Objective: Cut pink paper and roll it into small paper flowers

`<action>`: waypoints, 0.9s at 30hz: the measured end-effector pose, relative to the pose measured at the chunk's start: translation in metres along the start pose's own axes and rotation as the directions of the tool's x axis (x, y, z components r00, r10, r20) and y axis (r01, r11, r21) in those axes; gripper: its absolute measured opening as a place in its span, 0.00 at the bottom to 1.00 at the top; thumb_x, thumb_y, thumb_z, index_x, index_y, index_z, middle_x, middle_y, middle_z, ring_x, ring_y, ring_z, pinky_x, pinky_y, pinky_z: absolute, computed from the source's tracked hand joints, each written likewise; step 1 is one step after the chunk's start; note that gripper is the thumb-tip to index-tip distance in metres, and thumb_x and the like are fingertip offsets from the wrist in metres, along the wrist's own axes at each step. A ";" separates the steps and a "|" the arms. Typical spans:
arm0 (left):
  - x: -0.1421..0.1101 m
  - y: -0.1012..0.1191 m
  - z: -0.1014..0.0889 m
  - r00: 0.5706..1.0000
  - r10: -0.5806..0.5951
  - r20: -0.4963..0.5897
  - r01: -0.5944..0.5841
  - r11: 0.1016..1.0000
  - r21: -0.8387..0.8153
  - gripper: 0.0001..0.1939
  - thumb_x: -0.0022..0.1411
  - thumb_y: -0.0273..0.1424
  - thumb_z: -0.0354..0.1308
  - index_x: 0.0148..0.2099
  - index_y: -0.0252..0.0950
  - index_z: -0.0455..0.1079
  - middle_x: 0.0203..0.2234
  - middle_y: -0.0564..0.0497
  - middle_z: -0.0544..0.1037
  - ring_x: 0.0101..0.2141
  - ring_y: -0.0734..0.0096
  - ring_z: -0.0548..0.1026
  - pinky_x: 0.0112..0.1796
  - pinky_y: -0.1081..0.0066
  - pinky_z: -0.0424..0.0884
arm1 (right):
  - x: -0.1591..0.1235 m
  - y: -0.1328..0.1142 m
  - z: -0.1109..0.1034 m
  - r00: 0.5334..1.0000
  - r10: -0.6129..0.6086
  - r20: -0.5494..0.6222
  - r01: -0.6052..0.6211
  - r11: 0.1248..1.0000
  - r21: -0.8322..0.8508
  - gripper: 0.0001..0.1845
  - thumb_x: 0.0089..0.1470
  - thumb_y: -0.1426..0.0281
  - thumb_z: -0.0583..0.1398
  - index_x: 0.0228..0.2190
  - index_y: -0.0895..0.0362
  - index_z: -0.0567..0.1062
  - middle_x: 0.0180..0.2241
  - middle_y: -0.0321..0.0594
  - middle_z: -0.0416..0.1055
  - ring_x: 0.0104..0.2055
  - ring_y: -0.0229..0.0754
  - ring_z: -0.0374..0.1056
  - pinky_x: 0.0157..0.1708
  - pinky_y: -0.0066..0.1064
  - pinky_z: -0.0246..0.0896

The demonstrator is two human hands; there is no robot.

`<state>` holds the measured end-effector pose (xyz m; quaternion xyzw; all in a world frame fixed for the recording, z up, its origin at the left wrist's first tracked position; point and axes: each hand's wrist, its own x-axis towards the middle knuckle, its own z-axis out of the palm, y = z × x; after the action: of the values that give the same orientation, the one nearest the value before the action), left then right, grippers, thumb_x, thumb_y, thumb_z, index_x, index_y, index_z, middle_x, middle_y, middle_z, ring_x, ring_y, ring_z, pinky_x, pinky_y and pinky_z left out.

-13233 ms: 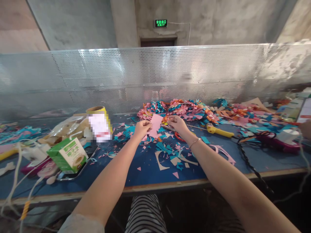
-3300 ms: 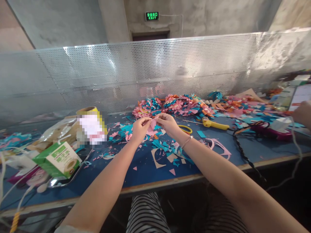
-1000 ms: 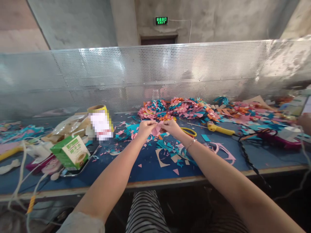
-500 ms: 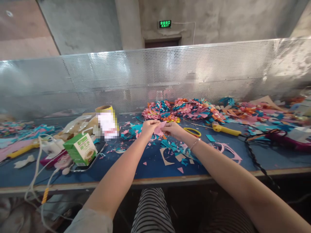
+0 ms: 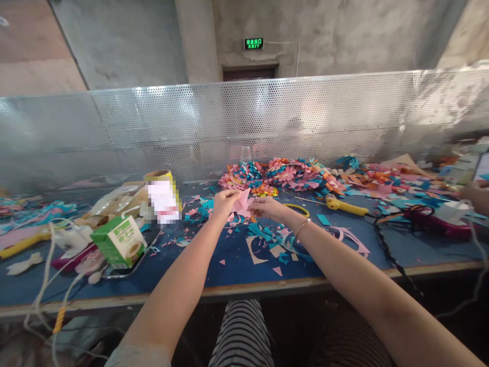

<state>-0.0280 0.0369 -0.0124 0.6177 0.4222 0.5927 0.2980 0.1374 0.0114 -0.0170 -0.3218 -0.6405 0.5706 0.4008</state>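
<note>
A small pink piece of folded paper or felt (image 5: pixel 242 203) is pinched by its left side in my left hand (image 5: pixel 225 204), its top corner pointing up. My right hand (image 5: pixel 265 208) is at the lower right edge of the piece, fingers curled together; the exact contact of its fingertips is partly hidden. Just beyond my hands lies a bundle of pink, blue and orange fringed flowers (image 5: pixel 290 173). Blue scraps (image 5: pixel 263 234) and a cream offcut with a curved cut (image 5: pixel 255 251) lie on the table below my hands.
A yellow glue gun (image 5: pixel 346 205) and a yellow loop handle (image 5: pixel 300 209) lie to the right. Left stand a green drink carton (image 5: pixel 119 242) and a yellow tube (image 5: pixel 168 176). Cables run near both sides. A perforated metal screen (image 5: pixel 214 122) closes the back; another person's hand (image 5: pixel 476 196) shows far right.
The pink piece went from flat to folded. Over the last second my hands have drawn slightly apart, showing more of it. The view also shifted a little.
</note>
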 end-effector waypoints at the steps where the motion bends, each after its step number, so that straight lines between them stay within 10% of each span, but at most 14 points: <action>1: -0.001 0.002 0.000 0.999 0.033 0.032 -0.034 0.999 0.023 0.10 0.45 0.34 0.59 0.31 0.34 0.74 0.27 0.49 0.78 0.32 0.67 0.74 0.36 0.67 0.68 | 0.003 0.002 -0.001 0.997 -0.047 -0.061 0.049 0.998 0.030 0.16 0.34 0.61 0.65 0.21 0.61 0.71 0.20 0.36 0.69 0.22 0.31 0.64 0.25 0.23 0.59; 6: -0.009 0.013 0.004 0.978 0.120 0.173 -0.135 0.988 0.077 0.11 0.48 0.35 0.57 0.32 0.34 0.72 0.28 0.49 0.77 0.32 0.69 0.73 0.37 0.68 0.67 | 0.011 0.005 -0.001 0.955 -0.194 -0.225 0.210 0.976 0.049 0.17 0.32 0.61 0.66 0.19 0.59 0.65 0.17 0.31 0.65 0.20 0.30 0.62 0.23 0.23 0.58; 15: -0.014 0.011 0.014 0.983 -0.067 0.174 0.090 0.987 -0.129 0.22 0.39 0.28 0.63 0.41 0.33 0.64 0.28 0.49 0.75 0.26 0.72 0.73 0.30 0.70 0.70 | 0.011 0.000 0.005 0.930 -0.103 -0.353 0.201 0.946 0.252 0.18 0.28 0.65 0.67 0.20 0.58 0.66 0.18 0.32 0.68 0.23 0.32 0.66 0.26 0.24 0.63; 27: -0.007 0.012 0.011 0.956 -0.291 -0.016 0.257 0.865 -0.431 0.19 0.36 0.20 0.64 0.33 0.33 0.63 0.18 0.55 0.71 0.21 0.77 0.72 0.27 0.74 0.69 | 0.008 0.002 -0.002 0.974 -0.098 -0.204 0.062 0.983 -0.175 0.16 0.31 0.64 0.66 0.14 0.61 0.66 0.12 0.30 0.63 0.16 0.28 0.57 0.20 0.22 0.56</action>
<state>-0.0143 0.0262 -0.0067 0.4476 0.3783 0.6461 0.4889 0.1348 0.0198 -0.0172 -0.3872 -0.6522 0.4608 0.4610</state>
